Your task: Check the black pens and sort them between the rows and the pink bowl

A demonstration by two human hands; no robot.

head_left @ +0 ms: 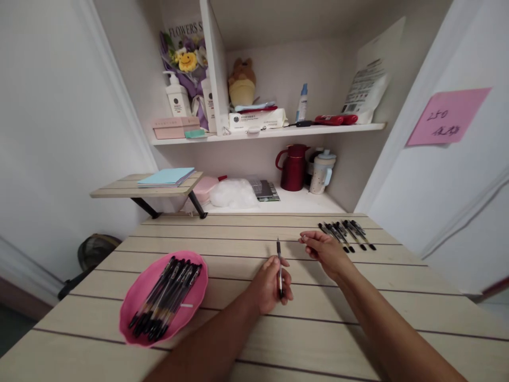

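My left hand (267, 285) grips a black-and-clear gel pen (279, 260) near the middle of the table, its fingers wrapped round the barrel. The pen's narrow tip points up and away, with no cap on it. To the right, my right hand (323, 250) pinches a tiny pale thing at its fingertips, too small to make out. Just beyond that hand lies a row of capped black pens (360, 233). A pink scalloped dish (126, 307) at the left holds a pile of similar pens (170, 294) and a short white strip.
A small raised stand (113, 187) bears light-blue paper sheets (167, 176) at the back left. Behind the table, the shelf unit holds a red jug (293, 168), a pale cup (320, 174) and a plastic bag (234, 193). A pink note (448, 118) is stuck at the right.
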